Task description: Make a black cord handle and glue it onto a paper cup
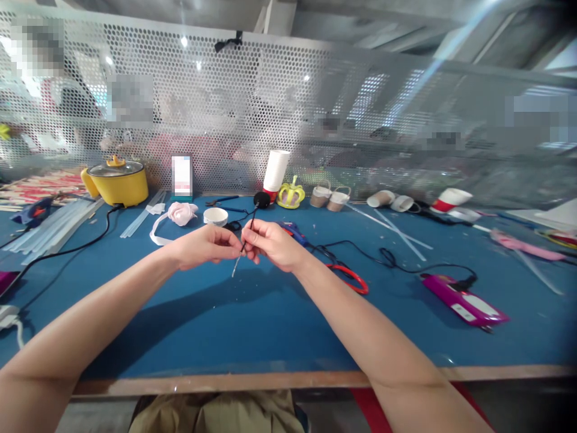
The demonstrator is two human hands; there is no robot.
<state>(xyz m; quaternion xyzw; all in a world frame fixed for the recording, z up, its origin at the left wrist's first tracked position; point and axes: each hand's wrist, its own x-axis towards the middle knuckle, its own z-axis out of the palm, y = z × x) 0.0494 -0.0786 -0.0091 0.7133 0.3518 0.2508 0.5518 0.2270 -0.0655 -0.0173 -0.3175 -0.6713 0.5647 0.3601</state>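
Observation:
A thin black stem (253,218) stands tilted between my two hands, above the middle of the blue table. At its upper end appears a round black head (261,199); whether the two are joined is hard to tell. Below the fingers the stem ends in a pale, silvery tip (235,268) that looks like twisted wire. My right hand (270,242) pinches the stem between thumb and fingers. My left hand (211,245) is closed, its fingertips pressed at the stem's lower part, just above the silvery tip. The exact contact is partly hidden by the fingers.
Behind the hands are a white ribbon roll (215,216), a pale fabric flower (181,213), stacked paper cups (276,171) and a yellow crown-shaped piece (291,194). A yellow pot (118,181) stands left. Cables lead to a purple power strip (466,300) on the right.

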